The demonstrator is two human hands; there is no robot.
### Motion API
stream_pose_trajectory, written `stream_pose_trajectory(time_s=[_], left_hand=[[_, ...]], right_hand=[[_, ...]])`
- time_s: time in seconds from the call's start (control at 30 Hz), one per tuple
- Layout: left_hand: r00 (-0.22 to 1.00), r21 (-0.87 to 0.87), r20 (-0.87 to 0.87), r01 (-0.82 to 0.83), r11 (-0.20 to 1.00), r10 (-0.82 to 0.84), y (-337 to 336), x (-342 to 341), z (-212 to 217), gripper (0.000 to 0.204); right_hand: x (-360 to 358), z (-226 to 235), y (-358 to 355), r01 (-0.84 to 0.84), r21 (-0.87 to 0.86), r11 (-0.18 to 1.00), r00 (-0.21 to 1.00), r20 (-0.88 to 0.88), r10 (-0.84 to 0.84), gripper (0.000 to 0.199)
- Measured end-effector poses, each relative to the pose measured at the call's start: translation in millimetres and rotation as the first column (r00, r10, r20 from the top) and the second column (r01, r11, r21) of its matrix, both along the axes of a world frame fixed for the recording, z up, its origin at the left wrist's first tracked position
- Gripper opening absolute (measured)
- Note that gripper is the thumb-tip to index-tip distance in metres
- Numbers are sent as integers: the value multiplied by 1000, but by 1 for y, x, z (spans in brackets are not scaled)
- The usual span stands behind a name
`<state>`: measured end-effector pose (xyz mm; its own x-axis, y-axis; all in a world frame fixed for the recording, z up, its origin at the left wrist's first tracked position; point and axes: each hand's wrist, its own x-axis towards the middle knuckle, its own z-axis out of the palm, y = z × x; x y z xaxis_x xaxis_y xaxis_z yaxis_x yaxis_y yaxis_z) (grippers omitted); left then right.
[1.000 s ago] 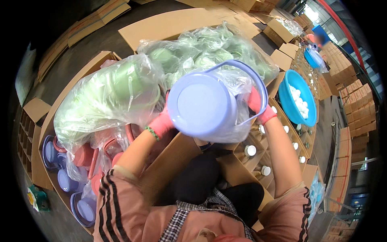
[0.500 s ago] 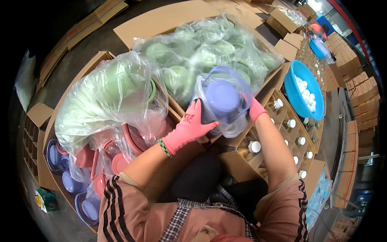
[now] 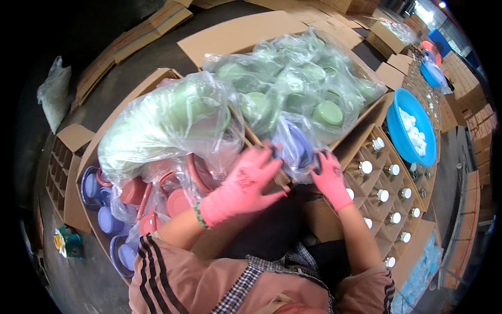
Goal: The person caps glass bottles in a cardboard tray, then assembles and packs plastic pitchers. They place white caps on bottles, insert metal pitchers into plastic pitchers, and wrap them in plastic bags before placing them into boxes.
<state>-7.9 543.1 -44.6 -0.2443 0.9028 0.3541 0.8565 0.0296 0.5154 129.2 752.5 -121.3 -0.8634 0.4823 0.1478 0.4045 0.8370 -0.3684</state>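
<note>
A purple lidded container with a handle [image 3: 298, 145], wrapped in a clear plastic bag, rests at the near corner of the box of bagged pale green containers [image 3: 328, 112]. Just left of it is my left hand [image 3: 247, 184] in a pink glove, thumb and fingers spread, slightly blurred. At its right side is my right hand [image 3: 332, 180], also gloved, with thumb and fingers apart beside the plastic. Whether its fingertips touch the bag I cannot tell. A large bag of green containers [image 3: 162, 123] lies over red containers [image 3: 179, 203] and purple ones [image 3: 110, 220] in the left box.
At right, a divided carton [image 3: 374, 180] holds several white-capped bottles. Beyond it sits a blue basin [image 3: 392, 118] of white caps. A divider carton [image 3: 56, 175] and a green packet [image 3: 68, 243] are on the floor at left. Another person [image 3: 431, 49] works at far right.
The purple container has come down from between my hands to the box corner. My left hand has left its side with fingers spread, and the right has drawn down. The view has shifted.
</note>
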Motion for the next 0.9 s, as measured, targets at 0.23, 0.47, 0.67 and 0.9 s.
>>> stream_pose_trajectory(time_s=[0.23, 0.47, 0.67, 0.9], left_hand=[[638, -77, -518, -699, 711, 570, -12, -76, 5, 73], [527, 83, -619, -693, 716, 582, 12, -125, -52, 50], [649, -164, -678, -592, 789, 346, -2, -142, -58, 21], [876, 493, 392, -458, 740, 281, -31, -70, 155, 22]], right_hand=[[91, -11, -44, 189, -164, 968, 955, -199, -220, 42], [134, -8, -79, 154, -330, 931, 954, -197, -228, 33], [197, -22, -109, 164, -381, 910, 983, -12, -183, 33], [254, 2, -118, 249, -484, 839, 930, -120, -346, 35]])
